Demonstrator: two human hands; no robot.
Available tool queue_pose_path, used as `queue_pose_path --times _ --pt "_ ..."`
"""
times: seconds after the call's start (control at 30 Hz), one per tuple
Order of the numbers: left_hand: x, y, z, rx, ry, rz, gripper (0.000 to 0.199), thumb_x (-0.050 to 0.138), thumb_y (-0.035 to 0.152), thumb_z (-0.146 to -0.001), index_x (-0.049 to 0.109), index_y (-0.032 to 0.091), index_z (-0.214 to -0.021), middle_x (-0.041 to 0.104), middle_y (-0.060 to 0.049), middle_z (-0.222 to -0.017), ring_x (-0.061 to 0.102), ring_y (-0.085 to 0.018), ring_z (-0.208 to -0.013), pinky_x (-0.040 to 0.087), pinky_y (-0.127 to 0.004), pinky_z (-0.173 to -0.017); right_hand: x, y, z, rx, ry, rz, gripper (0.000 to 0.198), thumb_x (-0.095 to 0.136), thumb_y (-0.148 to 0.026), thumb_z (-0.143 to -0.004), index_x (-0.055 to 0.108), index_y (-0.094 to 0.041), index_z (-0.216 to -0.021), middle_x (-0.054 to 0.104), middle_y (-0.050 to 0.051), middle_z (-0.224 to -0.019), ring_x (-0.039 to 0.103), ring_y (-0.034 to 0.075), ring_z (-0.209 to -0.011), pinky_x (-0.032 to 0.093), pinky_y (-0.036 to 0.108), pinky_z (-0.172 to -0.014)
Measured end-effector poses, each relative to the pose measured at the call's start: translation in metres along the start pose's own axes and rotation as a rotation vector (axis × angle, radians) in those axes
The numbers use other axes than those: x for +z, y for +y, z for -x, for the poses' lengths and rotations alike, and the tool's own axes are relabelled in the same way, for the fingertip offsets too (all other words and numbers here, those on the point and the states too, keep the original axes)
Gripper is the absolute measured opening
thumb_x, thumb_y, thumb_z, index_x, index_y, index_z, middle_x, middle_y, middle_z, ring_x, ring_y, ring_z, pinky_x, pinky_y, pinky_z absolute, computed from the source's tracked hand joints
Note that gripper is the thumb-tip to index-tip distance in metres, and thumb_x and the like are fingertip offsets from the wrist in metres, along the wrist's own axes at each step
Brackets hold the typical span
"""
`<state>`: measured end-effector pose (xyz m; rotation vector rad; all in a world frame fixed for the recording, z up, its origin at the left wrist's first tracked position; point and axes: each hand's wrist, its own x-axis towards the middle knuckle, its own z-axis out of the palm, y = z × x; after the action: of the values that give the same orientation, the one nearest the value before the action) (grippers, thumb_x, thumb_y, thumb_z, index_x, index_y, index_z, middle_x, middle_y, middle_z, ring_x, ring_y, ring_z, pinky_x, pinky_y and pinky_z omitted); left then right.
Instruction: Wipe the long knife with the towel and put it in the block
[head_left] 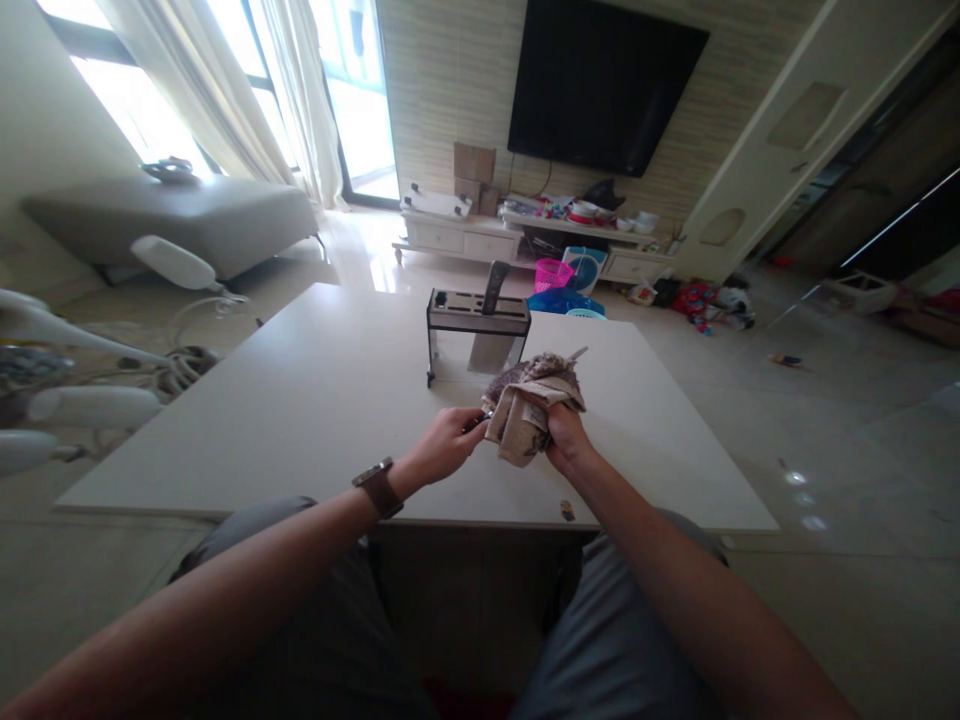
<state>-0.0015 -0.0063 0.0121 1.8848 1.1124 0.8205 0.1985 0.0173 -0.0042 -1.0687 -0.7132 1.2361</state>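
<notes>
Evidently this moment calls for care: what looks like a knife (474, 423) runs through a folded cloth (531, 402), over the near half of the white surface (300, 420). The left hand (442, 441) has its grip closed around the dark handle, and the right hand (567, 436) is clamped on the cloth, bunched about the blade; a pale tip (578, 353) pokes out at the far side. The cloth hides most of the blade, so I cannot tell which way the edge faces. To work well, the right hand should pinch from the spine side, with thick folds under the fingers, and stroke toward the tip, never along the edge, while the left wrist stays firm.

Just beyond the cloth stands a knife rack (480, 303) holding another broad knife (493, 287), its handle upward. A small sticker (568, 511) lies near the front edge of the surface. Past it, a pink basket (553, 273) stands on the floor before a cluttered low cabinet (435, 238), beneath a wall-mounted television (604, 85); bright light enters between the curtains (307, 110).
</notes>
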Motion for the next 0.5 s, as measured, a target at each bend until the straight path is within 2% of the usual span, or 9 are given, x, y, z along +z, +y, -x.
queue_pose_path --times 0.33,0.5 --pt "-0.0002 -0.0005 0.0002 0.002 -0.005 0.006 0.038 0.051 0.043 -0.096 0.058 0.017 -0.070 0.052 0.003 -0.058 0.042 -0.012 -0.057 0.028 -0.026 -0.055 0.0036 -0.0020 0.0025 -0.016 0.009 -0.003 0.039 0.092 -0.033 -0.055 0.074 -0.027 -0.089 0.080 0.000 -0.100 0.075 0.028 -0.101 0.062 0.049 -0.100" --pt "0.0003 -0.0017 0.0007 0.008 -0.005 0.007 0.038 0.050 0.043 -0.096 0.055 0.017 -0.068 0.052 0.003 -0.058 0.042 -0.012 -0.058 0.029 -0.026 -0.056 0.0027 -0.0015 0.0018 -0.009 -0.008 0.004 0.043 0.092 -0.034 -0.056 0.074 -0.026 -0.095 0.080 0.001 -0.100 0.074 0.029 -0.103 0.060 0.049 -0.102"
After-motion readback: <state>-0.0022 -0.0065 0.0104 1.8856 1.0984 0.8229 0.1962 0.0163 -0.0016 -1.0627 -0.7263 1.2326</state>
